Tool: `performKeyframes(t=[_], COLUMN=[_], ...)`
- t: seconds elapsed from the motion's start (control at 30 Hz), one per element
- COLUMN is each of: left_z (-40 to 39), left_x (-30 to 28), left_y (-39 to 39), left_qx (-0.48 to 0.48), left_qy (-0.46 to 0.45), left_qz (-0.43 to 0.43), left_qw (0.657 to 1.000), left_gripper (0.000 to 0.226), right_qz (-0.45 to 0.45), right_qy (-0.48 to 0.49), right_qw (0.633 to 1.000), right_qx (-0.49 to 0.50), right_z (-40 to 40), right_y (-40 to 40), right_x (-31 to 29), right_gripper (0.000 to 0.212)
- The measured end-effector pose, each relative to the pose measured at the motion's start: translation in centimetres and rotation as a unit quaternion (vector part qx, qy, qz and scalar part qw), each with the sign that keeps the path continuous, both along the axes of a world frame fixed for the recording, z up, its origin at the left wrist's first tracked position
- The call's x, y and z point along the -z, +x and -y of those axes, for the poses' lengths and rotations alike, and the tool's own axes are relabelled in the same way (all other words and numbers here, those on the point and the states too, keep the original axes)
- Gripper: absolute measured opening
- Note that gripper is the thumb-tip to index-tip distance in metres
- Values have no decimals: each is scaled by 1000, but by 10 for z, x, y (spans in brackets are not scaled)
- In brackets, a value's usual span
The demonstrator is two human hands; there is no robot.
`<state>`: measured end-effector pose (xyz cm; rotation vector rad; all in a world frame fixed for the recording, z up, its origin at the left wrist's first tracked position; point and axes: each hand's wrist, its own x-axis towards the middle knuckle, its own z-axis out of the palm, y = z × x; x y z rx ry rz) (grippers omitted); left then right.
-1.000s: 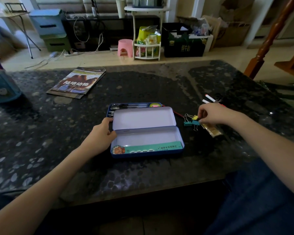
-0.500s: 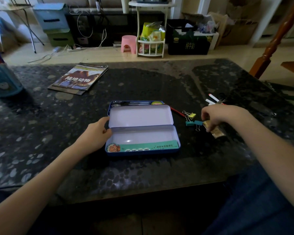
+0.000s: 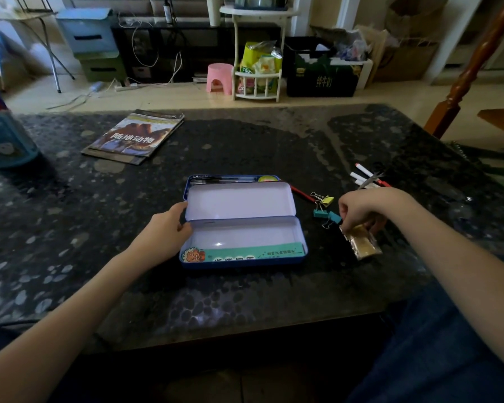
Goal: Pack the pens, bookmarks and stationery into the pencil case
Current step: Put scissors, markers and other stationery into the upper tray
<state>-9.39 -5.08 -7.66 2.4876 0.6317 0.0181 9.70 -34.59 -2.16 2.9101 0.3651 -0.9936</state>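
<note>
A blue tin pencil case [image 3: 300, 258] lies open on the dark stone table [image 3: 245, 146], white tray inside and a green bookmark strip along its near edge. Dark pens and a yellow-green item sit in its far layer [image 3: 224, 179]. My left hand [image 3: 163, 228] holds the case's left end. To the right, my right hand [image 3: 364, 210] pinches the far end of a gold wrapped packet [image 3: 362, 247] that lies on the table. A yellow binder clip [image 3: 326, 200] and teal binder clips [image 3: 328, 216] lie between hand and case.
White markers with red caps and scissors [image 3: 367, 178] lie beyond my right hand, and a red pen [image 3: 301, 193] by the case's corner. A magazine [image 3: 137, 138] rests at far left centre. A blue pen holder [image 3: 3, 141] stands at the left edge.
My right hand has moved from the binder clips toward me onto the gold packet and now pinches its end. My left hand stays on the case.
</note>
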Motion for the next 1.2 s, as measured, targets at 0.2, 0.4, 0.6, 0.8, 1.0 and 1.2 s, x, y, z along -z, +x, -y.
performKeyframes(t=[0.2,0.4,0.6,0.8,1.0,1.2], left_z=[0,0,1,1,1,2], left_x=[0,2,2,3,2,1], left_y=[2,1,3,3,3,3], left_qx=[6,15,14,19,26,29], left_qy=[0,5,4,2,4,-2], left_qz=[0,8,7,11,12,10], left_qw=[1000,1000,1000,1000,1000,1000], left_gripper=[55,56,56,56,56,57], right_qz=[26,64,89,41,-18,34], right_qy=[118,239,328,451,362,328], right_qw=[993,967,938,890,928,937], right_qx=[4,-59,-70,-47,-89,-114], right_z=[-2,-13,-19,-14,-30,-38], right_y=[-6,-17,-22,-24,-40,-45], right_x=[-11,-14,-20,-33,-12,3], right_gripper=[10,10,8,4,6,4])
